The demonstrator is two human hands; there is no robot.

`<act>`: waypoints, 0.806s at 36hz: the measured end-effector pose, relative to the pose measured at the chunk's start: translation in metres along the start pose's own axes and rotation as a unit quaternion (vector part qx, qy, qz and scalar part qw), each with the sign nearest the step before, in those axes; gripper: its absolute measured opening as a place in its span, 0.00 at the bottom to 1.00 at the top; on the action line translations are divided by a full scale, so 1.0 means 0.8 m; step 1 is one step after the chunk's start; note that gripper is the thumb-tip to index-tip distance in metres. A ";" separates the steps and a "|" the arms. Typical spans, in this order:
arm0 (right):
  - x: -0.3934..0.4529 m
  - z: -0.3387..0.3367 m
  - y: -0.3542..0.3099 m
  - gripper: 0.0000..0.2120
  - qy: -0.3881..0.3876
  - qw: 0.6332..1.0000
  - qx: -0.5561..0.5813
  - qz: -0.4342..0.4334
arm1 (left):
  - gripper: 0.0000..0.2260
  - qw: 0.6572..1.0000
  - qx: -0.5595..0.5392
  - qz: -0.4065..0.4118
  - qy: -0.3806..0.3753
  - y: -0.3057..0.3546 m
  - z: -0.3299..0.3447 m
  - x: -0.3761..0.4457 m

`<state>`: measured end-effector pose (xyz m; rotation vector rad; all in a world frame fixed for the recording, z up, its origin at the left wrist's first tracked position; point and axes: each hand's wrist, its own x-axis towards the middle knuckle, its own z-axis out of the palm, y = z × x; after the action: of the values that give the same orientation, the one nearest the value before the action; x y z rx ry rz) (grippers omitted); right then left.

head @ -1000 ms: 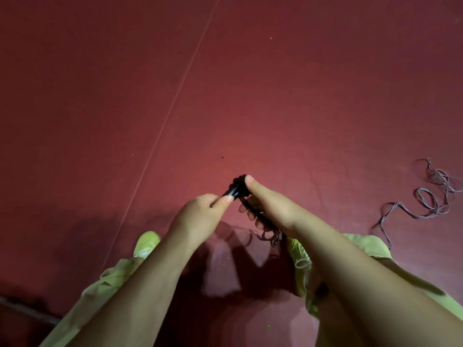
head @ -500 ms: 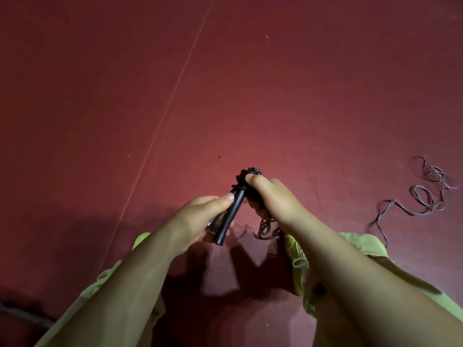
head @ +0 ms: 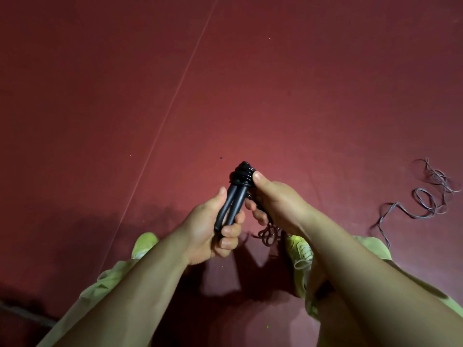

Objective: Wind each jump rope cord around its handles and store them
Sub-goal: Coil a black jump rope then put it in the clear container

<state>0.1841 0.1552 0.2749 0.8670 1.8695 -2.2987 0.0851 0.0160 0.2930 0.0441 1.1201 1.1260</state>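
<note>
Dark red floor (head: pixel 300 96) (one pale seam); both hands' fingers (head: pixel 231 231) hold black handles (head: pixel 231 204).

A dark red floor (head: pixel 275 83) crossed by a thin pale line (head: pixel 175 91), with a loose grey jump rope cord (head: pixel 426 196) lying tangled at right, near yellow-green shoes (head: pixel 144 244)

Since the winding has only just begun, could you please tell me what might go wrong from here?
1. The two black handles splay apart at their lower ends in the left hand, so the few turns near the tops could loosen.
2. The loose cord bunched under the right hand may knot as it feeds.
3. That cord hangs near the green shoe and might snag.
</note>
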 end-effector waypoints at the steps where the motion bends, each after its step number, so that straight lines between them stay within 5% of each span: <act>1: 0.000 -0.001 0.000 0.29 0.008 1.000 0.002 0.007 | 0.27 0.999 0.029 0.017 0.028 -0.001 -0.001 0.002; 5: 0.003 0.003 0.002 0.26 0.053 0.998 -0.031 0.024 | 0.26 0.972 0.169 0.081 0.140 -0.007 -0.003 0.009; 15: 0.007 0.009 0.015 0.26 0.110 0.990 -0.089 0.026 | 0.26 0.918 0.304 0.109 0.232 -0.011 -0.020 0.023; 22: 0.002 0.012 0.010 0.35 0.058 0.983 -0.121 0.125 | 0.20 0.739 0.591 0.091 0.311 -0.019 -0.017 0.019; 26: 0.002 0.011 0.008 0.35 0.078 0.981 -0.108 0.142 | 0.18 0.622 0.691 0.148 0.337 -0.030 -0.012 0.021; 29: 0.002 0.010 0.005 0.30 0.089 0.981 -0.102 0.139 | 0.16 0.609 0.696 0.184 0.334 -0.032 -0.013 0.023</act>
<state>0.1812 0.1471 0.2721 1.2476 1.8662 -1.8864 0.0953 0.0117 0.2617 1.2149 2.5503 0.2683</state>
